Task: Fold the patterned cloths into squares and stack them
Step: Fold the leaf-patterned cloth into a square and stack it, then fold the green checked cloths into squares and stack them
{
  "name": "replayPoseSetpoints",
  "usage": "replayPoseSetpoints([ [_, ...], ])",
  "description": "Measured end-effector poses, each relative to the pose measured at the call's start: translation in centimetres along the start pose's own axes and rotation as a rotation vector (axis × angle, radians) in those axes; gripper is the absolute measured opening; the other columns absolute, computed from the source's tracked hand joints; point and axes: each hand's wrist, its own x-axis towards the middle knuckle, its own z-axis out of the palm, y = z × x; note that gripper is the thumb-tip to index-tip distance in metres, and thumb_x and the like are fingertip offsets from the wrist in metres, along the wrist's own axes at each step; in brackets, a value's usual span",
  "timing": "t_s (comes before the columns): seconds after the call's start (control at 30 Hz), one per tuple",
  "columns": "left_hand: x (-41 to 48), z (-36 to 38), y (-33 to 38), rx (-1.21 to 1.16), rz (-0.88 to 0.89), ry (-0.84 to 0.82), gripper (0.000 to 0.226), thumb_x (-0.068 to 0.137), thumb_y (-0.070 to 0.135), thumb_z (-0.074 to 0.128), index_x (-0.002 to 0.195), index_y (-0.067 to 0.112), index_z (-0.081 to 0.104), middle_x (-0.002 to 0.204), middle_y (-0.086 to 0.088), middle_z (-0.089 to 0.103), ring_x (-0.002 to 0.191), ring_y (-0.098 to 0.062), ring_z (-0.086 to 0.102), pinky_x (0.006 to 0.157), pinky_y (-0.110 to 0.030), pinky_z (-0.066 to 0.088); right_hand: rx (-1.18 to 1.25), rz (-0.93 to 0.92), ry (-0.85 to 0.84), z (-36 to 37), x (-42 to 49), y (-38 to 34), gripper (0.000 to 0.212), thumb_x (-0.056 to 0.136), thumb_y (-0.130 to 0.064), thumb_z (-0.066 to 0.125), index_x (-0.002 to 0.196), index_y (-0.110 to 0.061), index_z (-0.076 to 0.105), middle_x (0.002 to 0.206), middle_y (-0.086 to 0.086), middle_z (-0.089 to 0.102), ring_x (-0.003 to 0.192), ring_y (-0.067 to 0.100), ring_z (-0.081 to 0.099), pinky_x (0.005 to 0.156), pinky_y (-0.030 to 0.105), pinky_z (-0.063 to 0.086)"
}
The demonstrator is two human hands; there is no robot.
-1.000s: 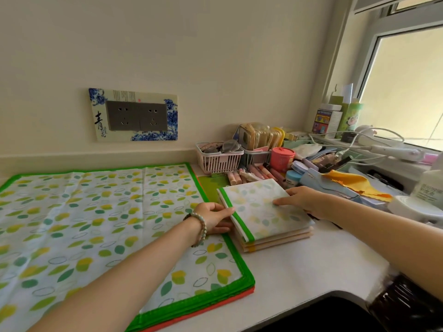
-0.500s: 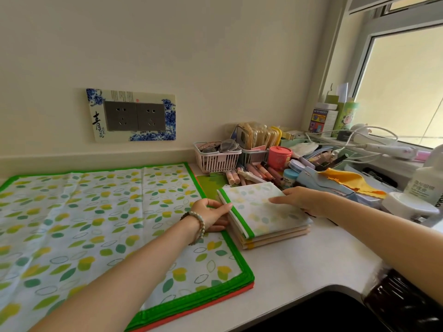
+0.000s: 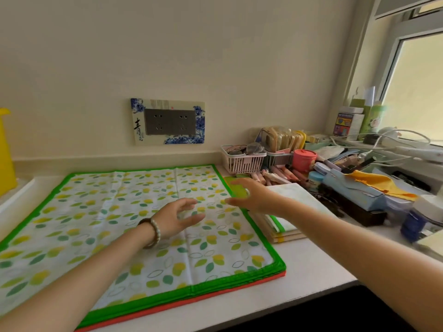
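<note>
Currently left hand (image 3: 178, 218) and right hand (image 3: 249, 196) hover empty, fingers spread, over the flat leaf-print cloth (image 3: 134, 226) on the counter (image 3: 309, 267). Folded stack (image 3: 285, 212) sits just right. Risk: pinching several layers together, or a forearm nudging the stack askew.

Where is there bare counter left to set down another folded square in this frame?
Bare white counter lies between the folded stack, the flat leaf-print cloth's green edge and the counter's front edge. A thinner strip runs along the front edge. Crowded: the back right corner, with pink basket, red tub and yellow rag.
</note>
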Motion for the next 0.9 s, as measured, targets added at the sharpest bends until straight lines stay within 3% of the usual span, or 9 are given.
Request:
replayPoseSetpoints([
  [0.17,-5.2,-3.9,-3.8,0.353,-0.091,-0.133,0.105,0.052,0.089,0.046,0.142,0.038,0.028,0.151,0.016,0.025,0.137,-0.007,0.029,0.11,-0.028,0.03,0.007,-0.147,-0.172,6.9,-0.9,-3.5,0.061,0.088,-0.041,0.059,0.142,-0.023,0.036,0.153,-0.002,0.024,0.14,0.016,0.027,0.111,0.027,0.025],
  [0.3,-9.4,-6.7,-5.8,0.562,-0.096,-0.179,0.125,0.036,0.103,0.027,0.145,0.043,0.019,0.155,0.016,0.011,0.144,-0.01,0.01,0.118,-0.037,0.014,0.039,-0.216,-0.26,9.6,-2.8,-6.2,0.059,0.089,-0.046,0.056,0.142,-0.03,0.037,0.154,-0.012,0.02,0.138,0.012,0.03,0.11,0.025,0.026],
  [0.47,-14.0,-8.9,-6.9,0.62,-0.105,-0.275,0.119,0.038,0.101,0.03,0.142,0.051,0.006,0.155,0.02,-0.005,0.144,-0.009,-0.006,0.119,-0.042,0.004,0.075,-0.329,-0.387,10.1,-5.4,-7.8,0.059,0.083,-0.055,0.058,0.138,-0.041,0.039,0.15,-0.024,0.024,0.137,-0.002,0.025,0.114,0.023,0.021],
  [0.63,-16.6,-9.4,-7.6,0.65,-0.098,-0.334,0.12,0.037,0.1,0.036,0.141,0.053,-0.002,0.153,0.023,-0.015,0.141,-0.005,-0.016,0.118,-0.046,-0.001,0.012,-0.373,-0.398,10.1,-6.6,-7.8,0.069,0.076,-0.053,0.069,0.137,-0.046,0.038,0.143,-0.033,0.022,0.131,-0.014,0.017,0.108,0.012,0.012],
  [0.8,-17.0,-9.5,-7.0,0.592,-0.112,-0.323,0.109,0.05,0.089,0.049,0.144,0.05,0.009,0.154,0.025,-0.004,0.142,-0.002,-0.01,0.117,-0.034,0.001,0.017,-0.363,-0.436,9.9,-6.4,-7.8,0.062,0.075,-0.055,0.068,0.132,-0.049,0.044,0.146,-0.034,0.023,0.131,-0.014,0.021,0.106,0.013,0.016],
  [0.9,-17.2,-9.9,-6.5,0.497,-0.12,-0.322,0.1,0.052,0.085,0.053,0.141,0.051,0.021,0.153,0.025,0.007,0.14,0.003,0.003,0.112,-0.023,0.01,0.042,-0.366,-0.455,9.6,-6.4,-7.9,0.048,0.079,-0.053,0.064,0.125,-0.049,0.052,0.145,-0.033,0.028,0.133,-0.012,0.023,0.108,0.015,0.017],
])
